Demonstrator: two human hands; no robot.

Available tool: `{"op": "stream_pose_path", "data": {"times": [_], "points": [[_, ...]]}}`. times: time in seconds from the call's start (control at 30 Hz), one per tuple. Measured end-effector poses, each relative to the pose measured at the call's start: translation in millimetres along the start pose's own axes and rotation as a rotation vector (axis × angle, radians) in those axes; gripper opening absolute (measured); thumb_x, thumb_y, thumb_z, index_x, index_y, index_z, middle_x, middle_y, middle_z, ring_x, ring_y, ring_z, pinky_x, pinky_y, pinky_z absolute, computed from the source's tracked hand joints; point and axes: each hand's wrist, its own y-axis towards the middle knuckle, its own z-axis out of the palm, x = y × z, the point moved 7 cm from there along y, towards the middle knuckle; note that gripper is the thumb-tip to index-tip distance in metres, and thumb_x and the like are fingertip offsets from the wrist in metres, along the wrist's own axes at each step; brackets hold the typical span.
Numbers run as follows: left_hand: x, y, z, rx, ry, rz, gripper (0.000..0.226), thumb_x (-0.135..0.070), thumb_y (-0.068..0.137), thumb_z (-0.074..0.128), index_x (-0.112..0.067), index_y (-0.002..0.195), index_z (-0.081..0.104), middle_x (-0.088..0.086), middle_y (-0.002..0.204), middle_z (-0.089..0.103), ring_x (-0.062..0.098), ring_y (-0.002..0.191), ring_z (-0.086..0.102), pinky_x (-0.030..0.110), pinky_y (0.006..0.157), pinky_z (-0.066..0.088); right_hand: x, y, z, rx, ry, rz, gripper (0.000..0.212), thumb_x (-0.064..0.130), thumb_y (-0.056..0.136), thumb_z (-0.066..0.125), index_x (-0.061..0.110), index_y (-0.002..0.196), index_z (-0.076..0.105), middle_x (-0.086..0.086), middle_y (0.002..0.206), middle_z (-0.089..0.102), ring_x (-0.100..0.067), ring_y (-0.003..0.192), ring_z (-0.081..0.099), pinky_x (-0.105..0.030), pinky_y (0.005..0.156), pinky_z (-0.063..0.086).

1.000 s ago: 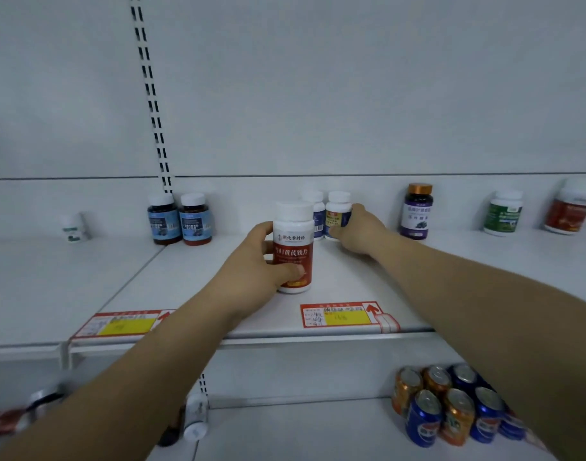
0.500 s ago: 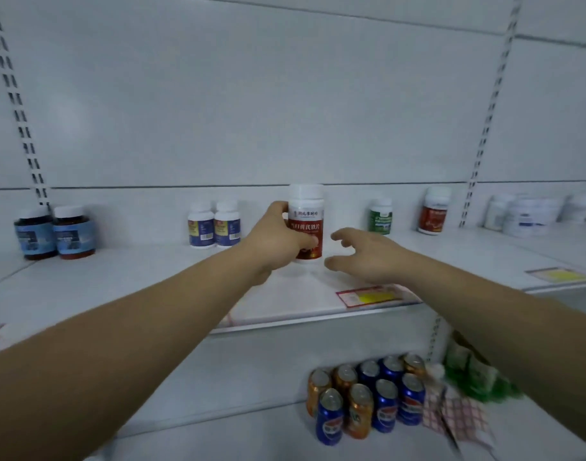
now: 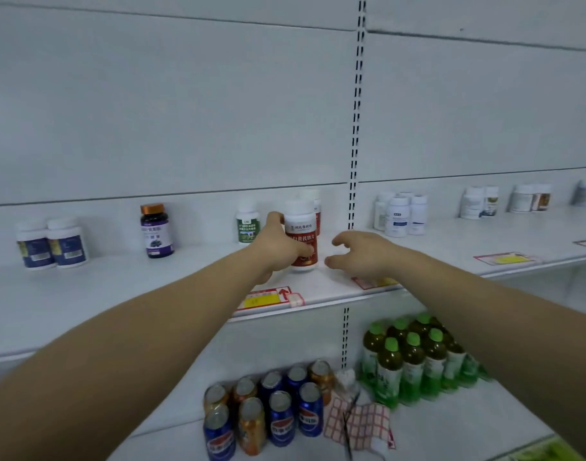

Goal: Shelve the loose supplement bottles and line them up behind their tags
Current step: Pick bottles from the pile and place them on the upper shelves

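My left hand (image 3: 280, 247) grips a white-capped bottle with a red label (image 3: 300, 234), upright near the right end of the white shelf (image 3: 118, 294). A matching red-label bottle (image 3: 314, 202) stands right behind it, partly hidden. Just to the right, my right hand (image 3: 361, 252) hovers with fingers relaxed and holds nothing. A green-label bottle (image 3: 248, 224) stands left of my left hand, then a dark purple-label bottle (image 3: 155, 231) and two blue-label bottles (image 3: 52, 244) further left. Red-and-yellow price tags (image 3: 271, 297) sit on the shelf's front edge.
A slotted upright (image 3: 354, 128) divides the shelving. On the right section stand white bottles (image 3: 401, 212) and more bottles (image 3: 504, 201) behind another tag (image 3: 504, 259). The lower shelf holds cola cans (image 3: 268, 414), green-capped drink bottles (image 3: 414, 357) and a checked cloth (image 3: 361, 424).
My left hand carried the red-label bottle rightward along the shelf, from by the blue-label bottles to in front of its matching bottle. My right hand let go of the blue-label bottles and followed, open.
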Motion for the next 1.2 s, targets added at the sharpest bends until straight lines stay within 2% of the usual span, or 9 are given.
{"op": "stream_pose_path", "data": {"times": [0.17, 0.27, 0.33, 0.47, 0.83, 1.2], "points": [[1.5, 20.6, 10.5, -0.061, 0.107, 0.003, 0.073, -0.011, 0.08, 0.072, -0.017, 0.139, 0.03, 0.008, 0.132, 0.053, 0.026, 0.117, 0.053, 0.038, 0.099, 0.041, -42.8, 15.5, 4.1, 0.168, -0.138, 0.072, 0.077, 0.07, 0.088, 0.037, 0.024, 0.149, 0.03, -0.004, 0.156, 0.028, -0.025, 0.14, 0.03, -0.038, 0.114, 0.024], [3.7, 32.4, 9.8, -0.106, 0.149, 0.007, 0.071, -0.01, 0.083, 0.069, -0.016, 0.141, 0.029, 0.009, 0.132, 0.054, 0.025, 0.116, 0.053, 0.03, 0.089, 0.038, -51.8, 24.7, 7.7, 0.194, -0.204, 0.049, 0.087, 0.081, 0.081, 0.027, 0.029, 0.15, 0.024, -0.005, 0.158, 0.021, -0.027, 0.143, 0.024, -0.046, 0.115, 0.019], [4.7, 38.7, 8.6, -0.148, 0.198, 0.012, 0.068, -0.011, 0.084, 0.068, -0.016, 0.141, 0.03, 0.008, 0.133, 0.053, 0.025, 0.118, 0.052, 0.03, 0.091, 0.038, -56.1, 30.1, 12.5, 0.189, -0.238, 0.042, 0.088, 0.085, 0.078, 0.022, 0.035, 0.15, 0.019, -0.004, 0.16, 0.015, -0.028, 0.145, 0.018, -0.053, 0.115, 0.015], [9.0, 52.7, 6.0, -0.227, 0.285, -0.006, 0.064, -0.015, 0.086, 0.067, -0.013, 0.14, 0.033, 0.008, 0.136, 0.051, 0.027, 0.123, 0.05, 0.035, 0.101, 0.038, -60.6, 36.3, 15.7, 0.169, -0.254, 0.017, 0.083, 0.081, 0.082, 0.022, 0.036, 0.151, 0.016, -0.003, 0.16, 0.012, -0.028, 0.145, 0.014, -0.055, 0.113, 0.011], [17.4, 97.0, 2.5, -0.293, 0.375, -0.036, 0.059, -0.015, 0.087, 0.066, -0.008, 0.137, 0.036, 0.009, 0.136, 0.05, 0.027, 0.123, 0.049, 0.031, 0.098, 0.037, -62.8, 40.8, 17.1, 0.154, -0.244, -0.026, 0.081, 0.08, 0.083, 0.024, 0.033, 0.15, 0.02, -0.004, 0.158, 0.018, -0.028, 0.144, 0.015, -0.053, 0.112, 0.013], [26.1, 121.9, -0.3, -0.294, 0.482, -0.069, 0.058, -0.026, 0.086, 0.067, -0.008, 0.134, 0.041, 0.01, 0.135, 0.053, 0.028, 0.122, 0.05, 0.037, 0.104, 0.038, -63.5, 44.2, 15.7, 0.141, -0.233, -0.022, 0.082, 0.081, 0.081, 0.027, 0.034, 0.148, 0.025, -0.004, 0.156, 0.023, -0.028, 0.142, 0.021, -0.053, 0.11, 0.017]]}}
